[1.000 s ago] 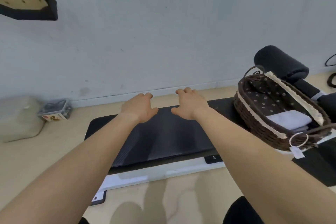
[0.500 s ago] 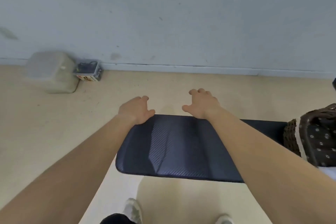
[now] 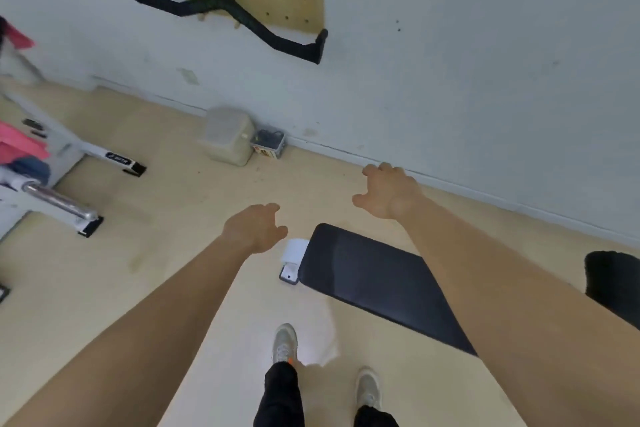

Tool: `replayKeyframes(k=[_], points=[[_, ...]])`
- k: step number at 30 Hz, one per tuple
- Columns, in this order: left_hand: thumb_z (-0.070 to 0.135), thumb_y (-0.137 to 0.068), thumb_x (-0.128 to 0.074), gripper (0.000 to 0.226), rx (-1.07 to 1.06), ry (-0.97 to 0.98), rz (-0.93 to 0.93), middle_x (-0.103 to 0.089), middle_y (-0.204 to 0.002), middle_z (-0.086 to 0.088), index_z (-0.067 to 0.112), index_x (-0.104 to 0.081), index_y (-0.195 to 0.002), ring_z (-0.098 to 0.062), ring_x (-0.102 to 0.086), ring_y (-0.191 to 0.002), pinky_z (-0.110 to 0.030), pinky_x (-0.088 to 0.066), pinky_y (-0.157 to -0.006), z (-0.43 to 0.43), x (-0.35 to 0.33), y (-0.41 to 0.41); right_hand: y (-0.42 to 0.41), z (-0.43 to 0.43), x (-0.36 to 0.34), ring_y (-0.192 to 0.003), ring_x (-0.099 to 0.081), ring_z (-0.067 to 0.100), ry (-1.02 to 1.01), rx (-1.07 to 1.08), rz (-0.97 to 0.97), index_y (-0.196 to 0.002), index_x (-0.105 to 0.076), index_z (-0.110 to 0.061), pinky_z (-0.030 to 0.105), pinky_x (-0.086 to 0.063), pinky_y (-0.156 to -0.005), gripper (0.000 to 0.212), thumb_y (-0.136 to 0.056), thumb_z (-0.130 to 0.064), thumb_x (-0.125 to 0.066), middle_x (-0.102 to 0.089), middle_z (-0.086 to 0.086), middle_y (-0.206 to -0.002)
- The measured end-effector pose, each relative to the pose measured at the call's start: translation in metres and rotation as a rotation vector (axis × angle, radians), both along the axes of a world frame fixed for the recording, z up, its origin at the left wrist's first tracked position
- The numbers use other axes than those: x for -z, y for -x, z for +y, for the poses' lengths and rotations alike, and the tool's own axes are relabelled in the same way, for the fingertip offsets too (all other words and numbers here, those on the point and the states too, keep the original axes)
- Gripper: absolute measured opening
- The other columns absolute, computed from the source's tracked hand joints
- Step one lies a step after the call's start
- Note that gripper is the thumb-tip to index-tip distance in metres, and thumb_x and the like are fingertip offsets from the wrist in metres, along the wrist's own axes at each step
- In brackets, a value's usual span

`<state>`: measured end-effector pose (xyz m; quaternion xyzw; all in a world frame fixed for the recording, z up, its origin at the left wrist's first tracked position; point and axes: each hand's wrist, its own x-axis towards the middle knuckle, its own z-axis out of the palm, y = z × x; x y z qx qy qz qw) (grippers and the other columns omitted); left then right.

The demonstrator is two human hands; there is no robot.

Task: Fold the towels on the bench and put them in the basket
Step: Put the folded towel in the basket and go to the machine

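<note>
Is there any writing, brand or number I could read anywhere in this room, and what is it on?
None can be read.
White logo on the white frame leg: blurred.
Print on the small box by the wall: too small.
Mark on the bench foot: too small.

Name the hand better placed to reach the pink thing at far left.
Left, probably. The left hand is open and empty, nearer the pink thing; the right hand, also empty, is farther right, past the bench.

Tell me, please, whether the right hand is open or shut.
Open: the right hand holds nothing, its fingers loosely curled.
</note>
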<state>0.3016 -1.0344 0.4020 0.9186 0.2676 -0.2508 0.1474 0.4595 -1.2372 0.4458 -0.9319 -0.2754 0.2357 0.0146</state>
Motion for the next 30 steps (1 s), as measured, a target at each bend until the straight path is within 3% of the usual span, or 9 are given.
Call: replayKeyframes(k=[9, 16, 21, 26, 30], points=[[0.046, -0.095, -0.051, 0.062, -0.33, -0.029, -0.122, -0.047, -0.147, -0.002, 0.027, -0.033, -0.152, -0.023, -0.044, -0.134, -0.038, -0.042, -0.105, 0.067, -0.098, 0.139, 0.114, 0.144, -0.092, -0.127, -0.046, 0.03, -0.031, -0.423, -0.069, -0.145, -0.041, -0.021, 0.042, -0.043, -0.097, 0.063, -0.09, -0.048, -0.057, -0.045, 0.009, -0.141], [0.044, -0.094, -0.052, 0.065, -0.622, -0.06, -0.161, -0.05, -0.144, -0.004, 0.022, -0.031, -0.152, -0.026, -0.051, -0.127, -0.038, -0.047, -0.098, 0.184, -0.131, 0.26, 0.221, 0.306, -0.12, -0.126, -0.046, 0.032, -0.082, -0.747, -0.149, -0.14, -0.045, -0.017, 0.042, -0.04, -0.093, 0.059, -0.089, -0.046, -0.056, -0.047, 0.011, -0.138], [0.043, -0.092, -0.055, 0.059, -0.758, -0.104, -0.199, -0.054, -0.14, -0.007, 0.018, -0.041, -0.143, -0.027, -0.053, -0.123, -0.041, -0.048, -0.098, 0.29, -0.156, 0.331, 0.279, 0.424, -0.129, -0.129, -0.044, 0.031, -0.118, -0.812, -0.132, -0.142, -0.043, -0.019, 0.042, -0.04, -0.1, 0.061, -0.088, -0.044, -0.057, -0.046, 0.009, -0.141], [0.044, -0.096, -0.053, 0.069, -0.831, -0.104, -0.204, -0.042, -0.153, -0.006, 0.018, -0.027, -0.155, -0.026, -0.045, -0.136, -0.034, -0.04, -0.101, 0.378, -0.172, 0.378, 0.319, 0.521, -0.139, -0.125, -0.046, 0.032, -0.14, -0.86, -0.128, -0.138, -0.048, -0.018, 0.043, -0.041, -0.098, 0.057, -0.088, -0.044, -0.057, -0.048, 0.01, -0.137], [0.039, -0.098, -0.052, 0.063, -0.842, -0.126, -0.25, -0.043, -0.153, -0.005, 0.017, -0.03, -0.153, -0.026, -0.044, -0.137, -0.033, -0.038, -0.104, 0.441, -0.175, 0.395, 0.332, 0.592, -0.138, -0.119, -0.049, 0.031, -0.169, -0.865, -0.129, -0.129, -0.051, -0.018, 0.043, -0.043, -0.094, 0.048, -0.088, -0.043, -0.056, -0.05, 0.009, -0.128]])
